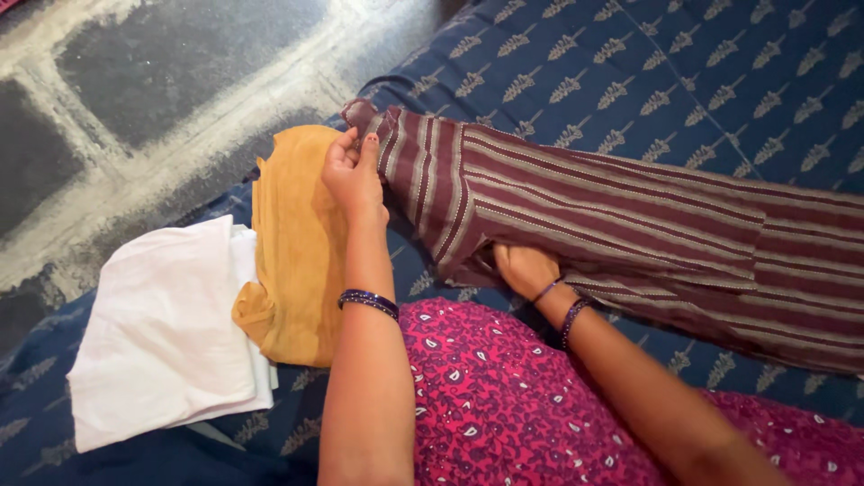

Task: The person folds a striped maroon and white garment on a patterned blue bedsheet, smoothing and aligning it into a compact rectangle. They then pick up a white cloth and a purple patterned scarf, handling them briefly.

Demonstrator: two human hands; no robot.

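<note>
A maroon garment with pale stripes [621, 225] lies spread across the blue patterned bedsheet [684, 72]. My left hand [354, 171] pinches the garment's top left corner between thumb and fingers. My right hand [525, 270] grips the garment's lower edge, its fingers tucked under the cloth. Both wrists wear dark blue bangles. Just left of my left hand lies a folded mustard-yellow cloth [292, 243].
A folded white cloth [166, 333] rests left of the yellow one, partly beneath it. My lap in pink patterned fabric [504, 405] fills the bottom. The bed's edge runs along the left, with a grey tiled floor [135, 81] beyond.
</note>
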